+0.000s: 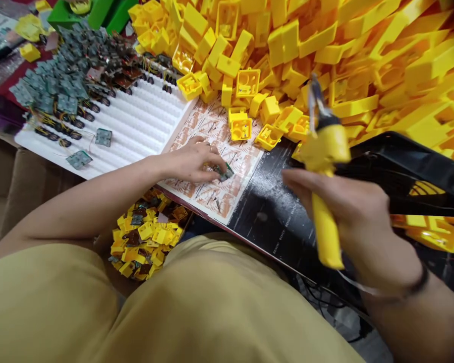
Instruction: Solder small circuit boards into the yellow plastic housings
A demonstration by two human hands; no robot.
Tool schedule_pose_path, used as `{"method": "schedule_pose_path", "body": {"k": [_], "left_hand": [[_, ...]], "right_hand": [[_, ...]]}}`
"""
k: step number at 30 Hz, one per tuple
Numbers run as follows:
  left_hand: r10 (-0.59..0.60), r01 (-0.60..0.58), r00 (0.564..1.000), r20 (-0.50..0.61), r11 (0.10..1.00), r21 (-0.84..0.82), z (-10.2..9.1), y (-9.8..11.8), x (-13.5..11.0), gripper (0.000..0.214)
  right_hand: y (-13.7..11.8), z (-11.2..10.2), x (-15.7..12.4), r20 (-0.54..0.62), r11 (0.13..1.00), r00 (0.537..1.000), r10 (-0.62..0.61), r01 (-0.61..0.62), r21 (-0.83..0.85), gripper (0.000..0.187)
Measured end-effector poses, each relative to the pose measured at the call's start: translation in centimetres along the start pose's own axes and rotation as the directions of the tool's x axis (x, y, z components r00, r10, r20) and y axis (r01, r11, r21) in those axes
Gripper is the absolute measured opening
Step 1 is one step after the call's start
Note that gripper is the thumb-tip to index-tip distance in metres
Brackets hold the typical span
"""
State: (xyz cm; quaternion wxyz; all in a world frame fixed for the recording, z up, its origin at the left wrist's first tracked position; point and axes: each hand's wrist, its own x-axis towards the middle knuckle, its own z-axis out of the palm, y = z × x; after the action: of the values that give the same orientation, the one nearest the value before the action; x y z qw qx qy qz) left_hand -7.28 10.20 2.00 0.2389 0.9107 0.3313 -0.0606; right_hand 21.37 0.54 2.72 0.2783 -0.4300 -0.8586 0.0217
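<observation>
My left hand (pixel 192 160) rests on a sheet of orange-and-white printed paper (pixel 208 194), its fingers closed on a small green circuit board (pixel 224 173). The fingers partly cover the board. To the right, my right hand (pixel 348 206) grips the yellow handle of a hot glue gun (pixel 325 151), blurred by motion, with its dark nozzle pointing up and away. A thin pale cord runs beneath the wrist. Just beyond the paper lie several open yellow plastic housings (pixel 241 126).
A large heap of yellow housings (pixel 287 43) fills the back. On the left, a ridged white foam sheet (pixel 136 118) carries piled circuit boards (pixel 56 75) with wires. A black tray (pixel 401 156) stands at right. Below the table edge sits a pile of yellow pieces (pixel 147 234).
</observation>
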Motion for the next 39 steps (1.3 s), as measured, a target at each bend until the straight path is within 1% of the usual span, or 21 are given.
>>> {"method": "schedule_pose_path", "body": {"k": [2,4,6,8,9,10,11,12,14,16,18,20,22,24,27,28,30,32,34,37,39], "left_hand": [[0.002,-0.005,0.997,-0.073,0.999,-0.042,0.5,0.4,-0.4,0.024],[-0.073,0.054,0.982,-0.173,0.992,-0.112,1.2,0.7,-0.6,0.025],[-0.170,0.126,0.957,-0.235,0.973,-0.192,1.9,1.1,-0.5,0.034],[-0.240,0.170,0.935,-0.262,0.950,-0.263,2.5,1.5,-0.5,0.051],[-0.253,0.173,0.929,-0.269,0.941,-0.290,2.8,1.6,-0.4,0.056],[-0.258,0.166,0.925,-0.279,0.935,-0.312,3.0,1.8,-0.4,0.057],[-0.260,0.160,0.919,-0.295,0.933,-0.322,3.2,1.9,-0.3,0.053],[-0.265,0.160,0.911,-0.315,0.933,-0.322,3.3,1.9,-0.3,0.045],[-0.275,0.169,0.899,-0.342,0.936,-0.309,3.5,2.1,-0.2,0.028],[-0.260,0.154,0.900,-0.350,0.941,-0.303,3.7,2.3,0.0,0.022],[-0.197,0.089,0.919,-0.342,0.948,-0.306,3.7,2.8,0.4,0.022],[-0.109,0.007,0.938,-0.329,0.956,-0.294,3.7,3.3,0.7,0.021],[-0.019,-0.066,0.952,-0.304,0.961,-0.268,3.4,3.7,1.1,0.021],[0.037,-0.108,0.963,-0.266,0.961,-0.256,2.9,3.9,1.4,0.021],[0.040,-0.097,0.979,-0.201,0.954,-0.283,2.2,4.1,1.7,0.020],[0.027,-0.079,0.983,-0.182,0.955,-0.285,2.0,4.2,1.7,0.019],[0.024,-0.060,0.990,-0.142,0.965,-0.255,2.0,4.5,1.9,0.016],[0.056,-0.076,0.993,-0.108,0.979,-0.187,2.2,4.9,2.0,0.011],[0.087,-0.098,0.992,-0.089,0.988,-0.122,2.5,5.4,2.2,0.012],[0.077,-0.083,0.995,-0.071,0.992,-0.091,2.7,6.0,2.3,0.015],[0.068,-0.072,0.996,-0.052,0.992,-0.099,2.7,6.2,2.3,0.015]], "right_hand": [[1.4,2.8,3.5,0.015,0.997,0.998,-0.062,0.062,-0.034,0.020],[2.9,5.7,6.9,0.051,0.993,0.994,-0.092,0.096,-0.063,0.022],[4.1,8.1,9.5,0.158,0.974,0.980,-0.117,0.144,-0.173,0.029],[4.7,9.3,10.8,0.211,0.968,0.969,-0.128,0.168,-0.186,0.035],[4.6,9.3,10.8,0.218,0.964,0.967,-0.129,0.174,-0.200,0.035],[4.4,9.0,10.4,0.212,0.959,0.969,-0.129,0.177,-0.222,0.032],[3.9,8.4,9.6,0.202,0.953,0.971,-0.127,0.176,-0.248,0.028],[3.3,7.6,8.6,0.168,0.931,0.977,-0.135,0.183,-0.316,0.025],[1.6,5.5,5.9,0.143,0.912,0.980,-0.141,0.185,-0.367,0.021],[-0.2,3.6,3.1,0.122,0.893,0.987,-0.101,0.144,-0.426,0.024],[-1.4,2.3,0.7,0.092,0.876,0.995,-0.046,0.085,-0.475,0.030],[-1.8,1.4,-0.9,0.089,0.903,0.996,-0.017,0.053,-0.427,0.039],[-1.3,0.9,-2.0,0.118,0.947,0.993,-0.008,0.045,-0.318,0.046],[-0.6,0.6,-2.6,0.172,0.978,0.985,-0.016,0.051,-0.200,0.047],[-0.3,0.7,-3.6,0.234,0.997,0.972,-0.032,0.049,-0.066,0.033],[-0.5,0.8,-3.9,0.229,0.998,0.973,-0.018,0.032,-0.056,0.030],[-1.3,1.1,-4.5,0.183,0.998,0.983,0.035,-0.025,-0.058,0.031],[-1.9,1.2,-4.9,0.117,0.994,0.989,0.089,-0.082,-0.067,0.039],[-2.1,1.3,-5.0,0.087,0.992,0.990,0.115,-0.109,-0.067,0.048],[-1.8,1.7,-4.6,0.103,0.996,0.991,0.089,-0.086,-0.027,0.056],[-1.8,2.5,-4.3,0.115,0.996,0.992,0.057,-0.064,0.059,0.051]]}}
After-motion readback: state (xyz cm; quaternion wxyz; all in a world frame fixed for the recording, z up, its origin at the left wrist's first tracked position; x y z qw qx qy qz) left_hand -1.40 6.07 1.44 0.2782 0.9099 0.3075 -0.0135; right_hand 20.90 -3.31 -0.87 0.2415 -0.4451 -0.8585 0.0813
